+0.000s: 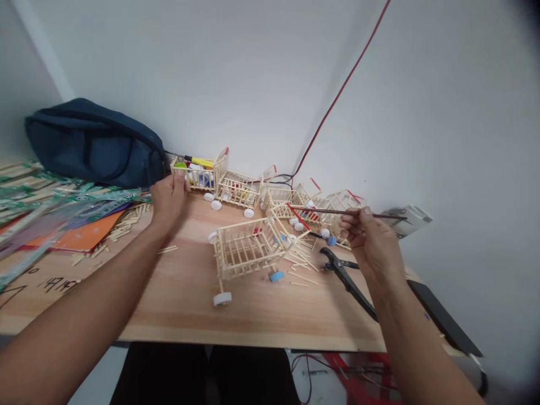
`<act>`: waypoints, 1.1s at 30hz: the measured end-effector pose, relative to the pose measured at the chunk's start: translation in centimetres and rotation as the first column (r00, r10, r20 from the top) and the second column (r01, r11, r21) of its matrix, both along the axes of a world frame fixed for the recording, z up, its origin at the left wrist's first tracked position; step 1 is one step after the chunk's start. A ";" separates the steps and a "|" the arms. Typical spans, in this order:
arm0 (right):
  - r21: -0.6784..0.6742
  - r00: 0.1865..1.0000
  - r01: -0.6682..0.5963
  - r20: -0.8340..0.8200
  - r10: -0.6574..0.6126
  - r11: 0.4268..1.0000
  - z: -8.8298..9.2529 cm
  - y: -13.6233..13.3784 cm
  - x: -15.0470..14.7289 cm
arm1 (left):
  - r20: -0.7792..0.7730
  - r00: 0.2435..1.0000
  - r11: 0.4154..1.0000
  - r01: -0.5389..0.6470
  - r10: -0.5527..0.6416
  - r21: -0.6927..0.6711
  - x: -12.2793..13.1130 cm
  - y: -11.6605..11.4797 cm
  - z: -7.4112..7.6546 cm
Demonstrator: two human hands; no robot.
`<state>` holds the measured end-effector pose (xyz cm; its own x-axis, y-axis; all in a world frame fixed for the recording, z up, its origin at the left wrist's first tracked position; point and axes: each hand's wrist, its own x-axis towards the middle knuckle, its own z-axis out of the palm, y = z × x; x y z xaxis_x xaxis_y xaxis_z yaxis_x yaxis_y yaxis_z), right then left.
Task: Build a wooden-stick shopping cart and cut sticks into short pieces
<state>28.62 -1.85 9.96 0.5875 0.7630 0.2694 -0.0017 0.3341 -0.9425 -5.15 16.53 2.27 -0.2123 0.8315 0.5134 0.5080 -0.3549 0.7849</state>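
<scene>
My right hand (373,239) pinches a thin dark brown stick (333,211), held level above the table. My left hand (170,201) is closed at the near left corner of a miniature shopping cart (202,175) made of thin wooden sticks; some of its fingertips are hidden. Coloured bottle caps and a yellow-handled tool (201,162) are in that cart. In front, between my hands, a larger-looking stick cart (248,247) stands on white and blue cap wheels, with a red handle bar. Several similar carts (238,190) line the wall behind it.
Black pliers (348,281) lie by my right forearm, near loose short sticks (301,261). At left are a dark blue bag (95,140), an orange sheet (90,230) and green-white wrapped stick packs (34,208). A red cable (337,93) runs down the wall.
</scene>
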 end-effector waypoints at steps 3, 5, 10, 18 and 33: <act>-0.002 1.000 -0.002 0.010 0.002 1.000 -0.1 -0.5 0.3 | 0.020 1.000 1.000 0.009 -0.009 -0.008 0.1 -0.1 0.1; 0.000 1.000 0.018 0.004 -0.018 1.000 -0.1 -1.1 0.6 | 0.021 1.000 1.000 0.019 -0.019 -0.008 0.0 -0.1 0.1; -0.010 0.996 0.058 -0.061 -0.059 0.998 0.3 -2.9 2.5 | -0.001 1.000 1.000 0.015 -0.015 -0.001 -0.1 0.0 0.1; 0.159 0.906 0.423 -0.095 -0.412 0.892 0.4 -7.9 8.4 | -0.014 1.000 1.000 -0.011 0.011 -0.013 -0.2 0.0 0.2; -0.033 0.677 0.726 0.205 -0.707 0.686 -5.4 -9.0 19.7 | -0.090 0.995 0.997 -0.045 0.039 -0.061 -0.3 -0.3 0.3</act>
